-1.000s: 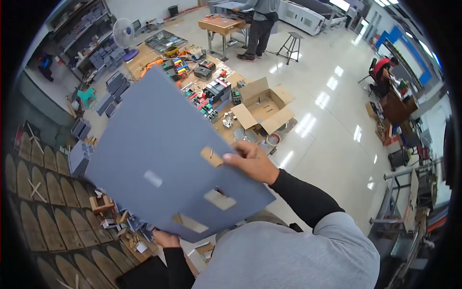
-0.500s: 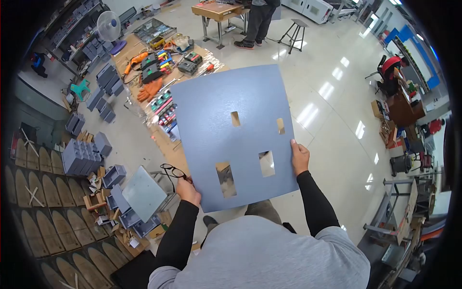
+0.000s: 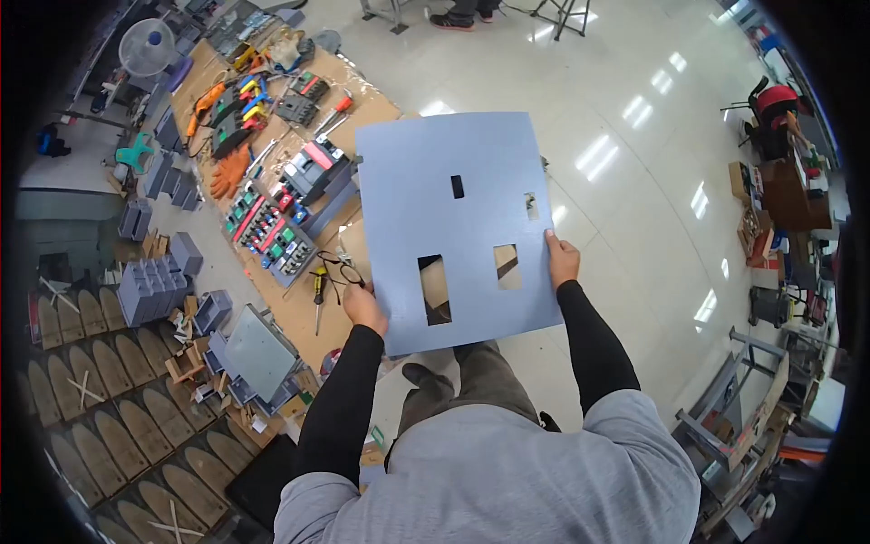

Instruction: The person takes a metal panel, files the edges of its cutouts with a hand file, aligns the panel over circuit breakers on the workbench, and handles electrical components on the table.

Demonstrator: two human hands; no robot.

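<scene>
A grey-blue flat panel (image 3: 403, 213) with several rectangular cut-outs is held up in front of me, off the floor. My left hand (image 3: 365, 310) closes on its lower left edge. That same hand also has a pair of black-framed eyeglasses (image 3: 341, 268) in its fingers, sticking out to the left. On the right edge, my right hand (image 3: 564, 258) grips with the thumb on the panel's face; its other fingers are largely hidden behind. A yellow-handled screwdriver (image 3: 319, 288) lies on the workbench just left of the glasses.
The cardboard-covered workbench (image 3: 272, 295) at left carries circuit breakers (image 3: 313, 170), orange gloves (image 3: 230, 172) and tools. A fan (image 3: 147, 47) stands beyond it. Grey bins (image 3: 152, 292) sit lower left. A person's legs (image 3: 462, 11) and a stool (image 3: 564, 16) are ahead.
My view has shifted closer to the workbench, showing more breakers and the screwdriver. The panel sits higher in view and looks smaller. Both hands keep their hold on it.
</scene>
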